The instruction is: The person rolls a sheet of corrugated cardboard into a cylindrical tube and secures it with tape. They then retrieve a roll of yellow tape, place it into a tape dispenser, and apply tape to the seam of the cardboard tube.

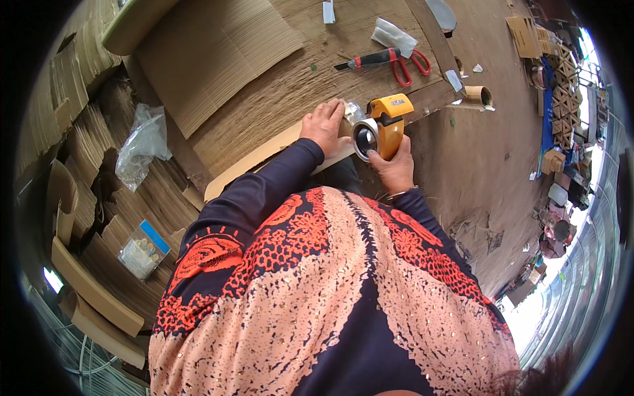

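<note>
My right hand [397,168] is wrapped round a yellow tape dispenser [392,134] with a roll of clear tape [360,139] in it. The dispenser stands over the near right edge of the wooden table. My left hand [322,130] lies just left of it, fingers stretched out and pressed on a long tan cardboard piece [264,159] along the table's near edge. Between the left fingertips and the dispenser shows some shiny clear film [354,111], probably tape. Beyond my hands lie red-handled scissors [405,71] and a black-and-red knife [373,59].
A large flat cardboard sheet [221,49] covers the table's left part. Crumpled white plastic [394,36] lies beside the scissors. Stacked cardboard [99,142] with a clear plastic bag [142,145] on it is at the left. A cardboard tube [477,97] lies on the floor at right.
</note>
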Available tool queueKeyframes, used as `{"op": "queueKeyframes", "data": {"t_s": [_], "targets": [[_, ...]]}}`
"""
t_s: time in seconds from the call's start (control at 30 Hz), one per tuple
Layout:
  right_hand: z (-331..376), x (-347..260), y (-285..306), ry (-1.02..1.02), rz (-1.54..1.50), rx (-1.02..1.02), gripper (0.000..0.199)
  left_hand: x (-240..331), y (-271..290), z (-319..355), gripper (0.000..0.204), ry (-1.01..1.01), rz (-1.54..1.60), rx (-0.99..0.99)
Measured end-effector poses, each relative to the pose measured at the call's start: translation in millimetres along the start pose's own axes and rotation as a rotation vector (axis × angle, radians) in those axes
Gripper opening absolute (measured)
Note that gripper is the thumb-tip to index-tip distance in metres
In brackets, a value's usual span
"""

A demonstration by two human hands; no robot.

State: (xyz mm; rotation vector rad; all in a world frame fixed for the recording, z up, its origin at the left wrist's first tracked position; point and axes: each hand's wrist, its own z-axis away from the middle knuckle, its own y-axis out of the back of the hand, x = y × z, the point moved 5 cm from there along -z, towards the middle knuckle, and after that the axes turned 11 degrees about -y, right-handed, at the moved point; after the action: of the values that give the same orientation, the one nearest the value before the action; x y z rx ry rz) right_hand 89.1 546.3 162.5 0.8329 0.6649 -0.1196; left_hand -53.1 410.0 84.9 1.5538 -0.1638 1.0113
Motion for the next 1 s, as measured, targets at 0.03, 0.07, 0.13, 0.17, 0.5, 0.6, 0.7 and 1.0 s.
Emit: {"op": "queueKeyframes", "data": {"t_s": [0.03, 0.07, 0.13, 0.17, 0.5, 0.6, 0.7, 1.0], "targets": [[1.5, 1.3, -0.2, 0.013, -0.009, -0.006, 0.067, -0.9, -1.8, 0.0, 0.093, -0.003, -0.010, -0.004], [3.9, 1.9, -0.3, 0.015, -0.038, -0.002, 0.067, -1.9, -3.6, -0.4, 0.092, -0.006, -0.018, -0.006], [2.7, 5.9, 4.3, 0.004, 0.013, 0.001, 0.066, -2.3, -6.4, -0.3, 0.090, -0.032, -0.015, -0.001], [1.6, 8.0, 7.4, -0.003, 0.038, 0.002, 0.066, -0.4, -4.5, -0.1, 0.088, -0.056, -0.004, 0.003], [26.4, -11.2, 13.6, 0.141, 0.137, 0.080, 0.061, 0.7, -2.2, 1.6, 0.071, -0.198, -0.062, 0.008], [22.5, -2.1, 9.8, 0.149, 0.185, 0.127, 0.059, -3.5, -6.4, 0.6, 0.070, -0.212, -0.067, 0.024], [4.4, -6.8, 20.5, 0.036, 0.096, 0.023, 0.064, -6.0, -5.8, -2.2, 0.069, -0.189, -0.072, 0.019], [6.6, 40.0, -2.5, -0.129, -0.642, 0.097, 0.052, -1.3, -5.1, 0.6, 0.069, -0.192, -0.060, -0.010]]}}
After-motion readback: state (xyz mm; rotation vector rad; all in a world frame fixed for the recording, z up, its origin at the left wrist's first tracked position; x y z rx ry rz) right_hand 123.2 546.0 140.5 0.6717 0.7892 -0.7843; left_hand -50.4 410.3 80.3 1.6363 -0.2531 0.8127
